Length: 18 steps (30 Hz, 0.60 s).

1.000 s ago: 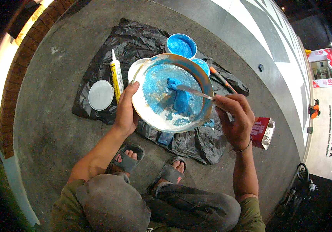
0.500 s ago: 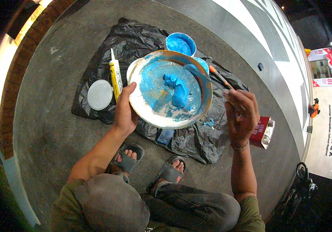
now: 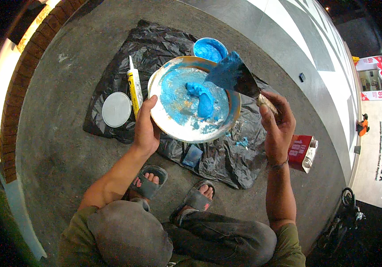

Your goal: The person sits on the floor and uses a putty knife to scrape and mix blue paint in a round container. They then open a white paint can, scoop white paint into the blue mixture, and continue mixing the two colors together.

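Observation:
My left hand (image 3: 145,129) grips the left rim of a round shallow pan (image 3: 168,127), thumb over the edge. The pan is smeared white and blue inside and tilts toward me. A thick lump of blue paste (image 3: 206,105) lies in its middle. In my right hand (image 3: 280,127) is a wide putty knife (image 3: 233,74), held by its pale, worn handle between thumb and fingers. Its dark blade is coated blue and hangs over the pan's far right rim; whether it touches, I cannot tell. Behind the pan stands a tub of blue paste (image 3: 209,50), partly covered by the blade.
Crumpled black plastic sheeting (image 3: 226,167) covers the floor beneath. On it lie a sealant cartridge (image 3: 134,91), a grey round lid (image 3: 116,109), a small dark blue block (image 3: 192,156) and blue scraps (image 3: 243,142). A red tin (image 3: 302,152) sits at the right; a person in orange (image 3: 363,125) is far off.
The putty knife has turned and lifted, so its broad blade now shows over the pan's right rim. An orange-and-dark stick seen there is now out of sight. The pan has shifted slightly left.

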Motion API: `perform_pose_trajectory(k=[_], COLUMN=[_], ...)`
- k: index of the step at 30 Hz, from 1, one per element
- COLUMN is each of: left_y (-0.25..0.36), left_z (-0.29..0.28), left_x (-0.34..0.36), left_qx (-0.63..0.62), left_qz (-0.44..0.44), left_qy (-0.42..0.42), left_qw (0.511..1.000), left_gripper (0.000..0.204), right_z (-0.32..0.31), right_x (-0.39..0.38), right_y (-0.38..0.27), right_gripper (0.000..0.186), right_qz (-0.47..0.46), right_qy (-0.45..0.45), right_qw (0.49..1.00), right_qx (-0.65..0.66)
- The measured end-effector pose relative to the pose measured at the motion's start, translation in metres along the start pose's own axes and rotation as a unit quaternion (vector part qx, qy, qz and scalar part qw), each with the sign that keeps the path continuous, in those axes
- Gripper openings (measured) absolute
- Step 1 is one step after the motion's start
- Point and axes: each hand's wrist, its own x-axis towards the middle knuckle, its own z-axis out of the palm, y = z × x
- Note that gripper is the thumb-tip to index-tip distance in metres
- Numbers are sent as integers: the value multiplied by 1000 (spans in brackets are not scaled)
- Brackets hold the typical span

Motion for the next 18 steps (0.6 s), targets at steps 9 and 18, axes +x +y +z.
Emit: perform_pose_trajectory(k=[9, 18], left_y=[1, 19], left_z=[-10, -17], left_x=[39, 66], left_qx=[11, 11], left_qz=[34, 73], left_qy=[29, 111], left_qw=[999, 991], left_gripper=[57, 58], right_z=[24, 41], right_x=[64, 142], right_y=[22, 100], right_gripper=[32, 28], right_qz=[110, 142], right_qy=[-19, 60], right_qw=[976, 978], right_qx=[188, 142])
